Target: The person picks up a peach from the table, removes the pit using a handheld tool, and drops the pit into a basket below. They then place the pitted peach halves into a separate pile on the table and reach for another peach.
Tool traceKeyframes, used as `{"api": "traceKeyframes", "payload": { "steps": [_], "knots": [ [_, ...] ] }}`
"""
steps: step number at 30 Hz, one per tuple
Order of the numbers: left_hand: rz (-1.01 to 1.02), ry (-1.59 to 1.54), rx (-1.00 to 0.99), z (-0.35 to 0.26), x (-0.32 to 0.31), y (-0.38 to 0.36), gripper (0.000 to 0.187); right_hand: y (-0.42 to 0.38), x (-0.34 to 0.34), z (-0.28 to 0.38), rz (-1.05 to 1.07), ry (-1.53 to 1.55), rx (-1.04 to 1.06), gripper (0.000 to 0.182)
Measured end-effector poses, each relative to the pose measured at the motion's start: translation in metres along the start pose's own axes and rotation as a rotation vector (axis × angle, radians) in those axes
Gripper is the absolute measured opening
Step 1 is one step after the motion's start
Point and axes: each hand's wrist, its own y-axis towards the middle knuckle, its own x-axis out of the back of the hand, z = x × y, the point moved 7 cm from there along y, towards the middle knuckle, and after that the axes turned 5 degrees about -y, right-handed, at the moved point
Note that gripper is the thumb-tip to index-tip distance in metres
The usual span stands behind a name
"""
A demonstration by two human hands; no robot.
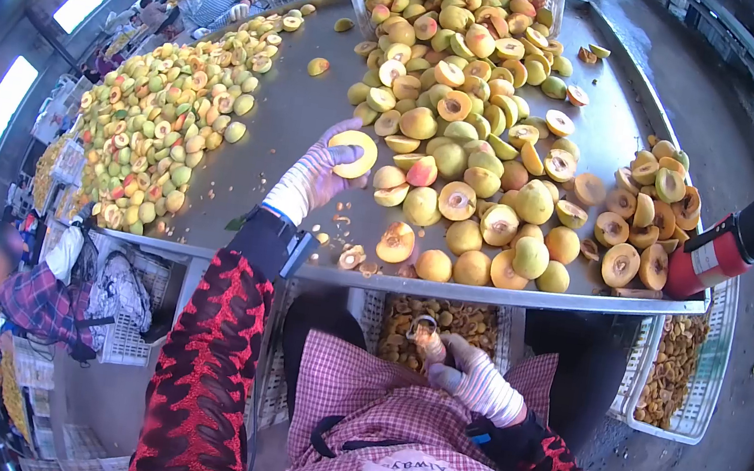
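My left hand [313,174], in a pale glove with wrapped fingers, holds a halved peach [356,154] above the metal table, its yellow cut face showing. In my lap, my right hand [475,380] is closed round the handle of a pitting tool [426,335] with a curved metal loop at its tip. That tool is over a crate of peach scraps [505,336] below the table edge. Just right of my left hand lies a large heap of halved peaches [455,160]. A few scraps and pits [352,257] rest near the table's front edge.
A red bottle [716,254] with a black cap leans at the right corner beside brown-centred peach halves [622,264]. Another peach pile [172,115] covers the table's left. A white crate [711,379] stands at lower right. Other people [37,289] work at left and far back.
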Motion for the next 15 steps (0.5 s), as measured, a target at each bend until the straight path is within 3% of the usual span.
{"api": "traceKeyframes", "payload": {
  "steps": [3, 5, 7, 9, 12, 15],
  "knots": [
    [0.137, -0.347, -0.050, -0.005, -0.045, -0.059, 0.041, 0.013, -0.012, 0.065, 0.033, 0.104, 0.044, 0.037],
    [0.163, -0.536, -0.101, 0.002, -0.067, -0.092, 0.040, 0.018, -0.024, 0.118, -0.091, 0.070, 0.119, 0.030],
    [0.127, -0.555, -0.130, 0.016, -0.078, -0.118, 0.045, 0.026, -0.031, 0.137, -0.183, -0.037, 0.285, 0.024],
    [0.167, -0.495, -0.217, 0.021, -0.095, -0.143, 0.043, 0.030, -0.037, 0.141, -0.224, -0.155, 0.313, 0.025],
    [0.048, -0.677, -0.225, 0.019, -0.115, -0.174, 0.039, 0.014, -0.044, 0.157, -0.453, -0.624, 0.452, 0.027],
    [-0.033, -0.614, -0.263, 0.025, -0.115, -0.183, 0.038, 0.009, -0.049, 0.145, -0.481, -0.551, 0.344, 0.026]
  ]
}}
